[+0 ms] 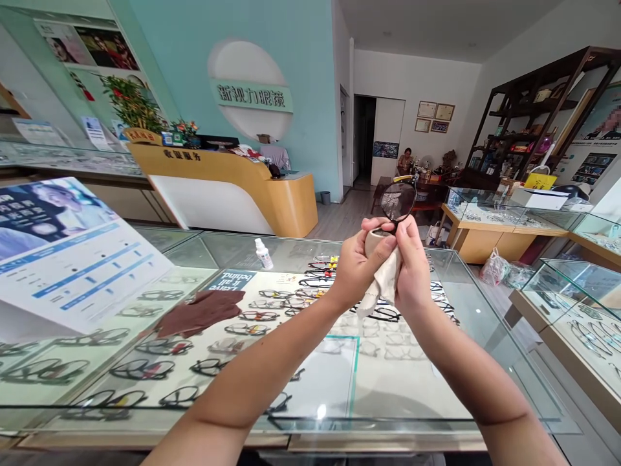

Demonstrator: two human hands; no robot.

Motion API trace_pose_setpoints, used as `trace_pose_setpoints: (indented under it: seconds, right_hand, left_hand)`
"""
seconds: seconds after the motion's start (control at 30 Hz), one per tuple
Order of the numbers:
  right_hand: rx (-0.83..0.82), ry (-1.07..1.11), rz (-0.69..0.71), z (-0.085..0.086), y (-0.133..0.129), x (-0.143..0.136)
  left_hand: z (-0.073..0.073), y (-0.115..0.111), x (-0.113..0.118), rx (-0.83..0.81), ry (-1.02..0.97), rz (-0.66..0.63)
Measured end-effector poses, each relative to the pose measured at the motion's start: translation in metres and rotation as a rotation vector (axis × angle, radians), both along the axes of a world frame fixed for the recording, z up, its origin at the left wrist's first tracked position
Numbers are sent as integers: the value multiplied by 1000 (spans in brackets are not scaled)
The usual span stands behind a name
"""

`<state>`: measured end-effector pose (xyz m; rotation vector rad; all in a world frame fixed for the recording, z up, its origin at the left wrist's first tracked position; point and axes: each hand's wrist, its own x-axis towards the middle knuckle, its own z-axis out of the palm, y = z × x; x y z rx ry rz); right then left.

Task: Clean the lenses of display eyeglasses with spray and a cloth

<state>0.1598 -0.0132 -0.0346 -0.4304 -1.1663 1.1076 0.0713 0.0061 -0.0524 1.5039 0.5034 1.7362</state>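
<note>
Dark-framed glasses [398,199] are held up above the glass counter, one round lens raised over the fingers. A pale cloth [383,279] hangs below, bunched between the hands. My left hand [356,266] is closed on the cloth, which wraps round the lower part of the glasses. My right hand [411,262] pinches the frame near its middle, its fingers touching the cloth. Both hands meet close together. A brown cloth [201,312] lies on the counter to the left, and a small white spray bottle [263,254] stands at its far edge.
The glass display counter [412,388] holds rows of glasses. At the left stands a folded printed card [82,259]. Beyond are a wooden reception desk [291,200], more display cases [509,226] at the right, and a seated person [406,159] far back.
</note>
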Motion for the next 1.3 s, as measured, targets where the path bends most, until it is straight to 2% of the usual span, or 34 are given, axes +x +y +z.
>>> trace_pose_setpoints:
  seconds: [0.13,0.23,0.37,0.57,0.73,0.97,1.17,1.3]
  right_hand:
    - [13,-29,9,0,-6,-3]
    - [3,-25,12,1,-4,-1]
    - [-8,-27,5,4,3,7]
    - [-15,-19,115,10,10,21]
    - [-37,8,102,11,9,21]
    - [-66,47,101,10,12,20]
    - [-43,126,181,8,12,20]
    - [-35,147,220,8,12,20]
  left_hand:
    - [-1,-3,0,-12,-17,55]
    - [1,-1,-2,-22,-11,24]
    - [9,5,-9,-40,112,-131]
    - [12,16,-29,-33,303,-266]
    - [9,17,-31,-93,297,-440]
    - [8,14,-26,-65,256,-417]
    - [8,15,-30,-152,174,-456]
    - [8,14,-29,-195,173,-403]
